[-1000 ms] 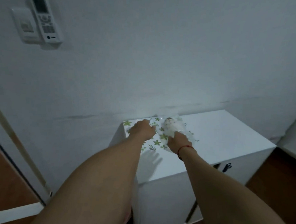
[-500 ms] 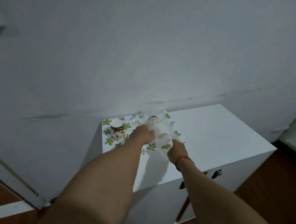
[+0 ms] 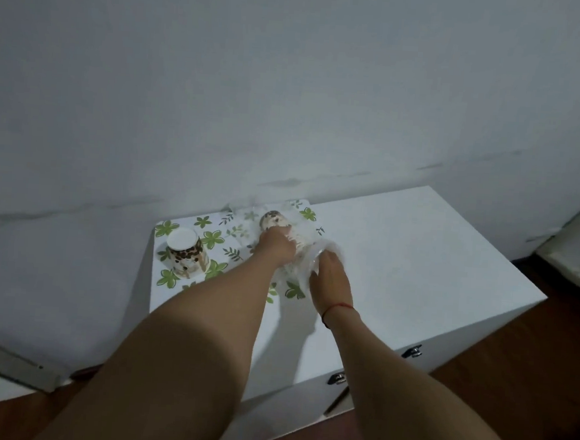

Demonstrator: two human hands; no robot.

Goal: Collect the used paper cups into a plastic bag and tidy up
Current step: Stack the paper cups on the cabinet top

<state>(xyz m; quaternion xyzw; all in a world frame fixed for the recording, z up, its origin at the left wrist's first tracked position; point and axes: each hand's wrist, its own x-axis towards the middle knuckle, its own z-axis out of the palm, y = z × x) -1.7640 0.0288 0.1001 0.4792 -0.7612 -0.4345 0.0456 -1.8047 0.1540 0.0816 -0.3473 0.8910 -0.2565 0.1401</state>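
A pale wall (image 3: 291,82) backs the white cabinet (image 3: 399,261), a leaf-print mat (image 3: 218,239) covering its left end. Since a second ago, my hands have drawn the clear plastic bag (image 3: 308,255) around 1 brown-spotted paper cup (image 3: 275,220), near the back edge. My left hand (image 3: 274,248) pinches the film; my right hand (image 3: 329,277) grips the bag's mouth. A second cup (image 3: 185,252), upside down near the left edge, remains unbagged.

Brown-spotted paper cup (image 3: 185,255); green-leaf mat (image 3: 225,239); white cabinet (image 3: 416,263).
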